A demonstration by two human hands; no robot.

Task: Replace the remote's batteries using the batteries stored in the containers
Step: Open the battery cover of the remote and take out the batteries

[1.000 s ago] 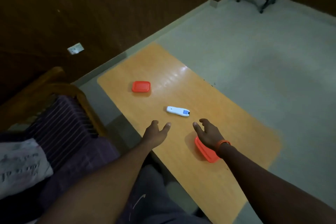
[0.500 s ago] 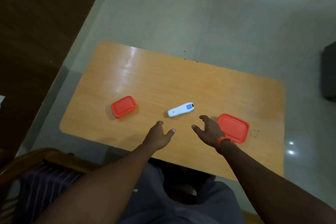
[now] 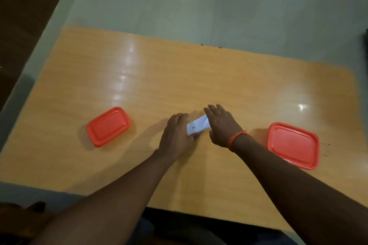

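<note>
A small red box [image 3: 108,126] with its lid on sat on the wooden table [image 3: 179,69], well off to the left of the left hand. Nothing touched it.

The left hand [image 3: 177,135] lay low on the table, palm down. Its fingers [image 3: 182,118] were curled around the near end of the white remote [image 3: 197,125], and the thumb was tucked under that end. So the hand was closed on the remote, not spread flat.

The remote sat between the two hands, in the middle of the table. It was tilted, with its far end pointing up and to the right. A small dark square mark showed on its white face. Only the middle part of it could be seen, since the hands covered both ends.

The right hand [image 3: 221,125] was just to the right of the left hand, on the other side of the remote. Its fingers were a little spread and reached over the far end of the remote. It touched the remote, but whether it truly gripped it could not be told. An orange band [image 3: 237,137] went around that wrist.

A bigger red box [image 3: 292,145], lid on too, sat to the right of the right hand, near the wrist but not touching it.
</note>
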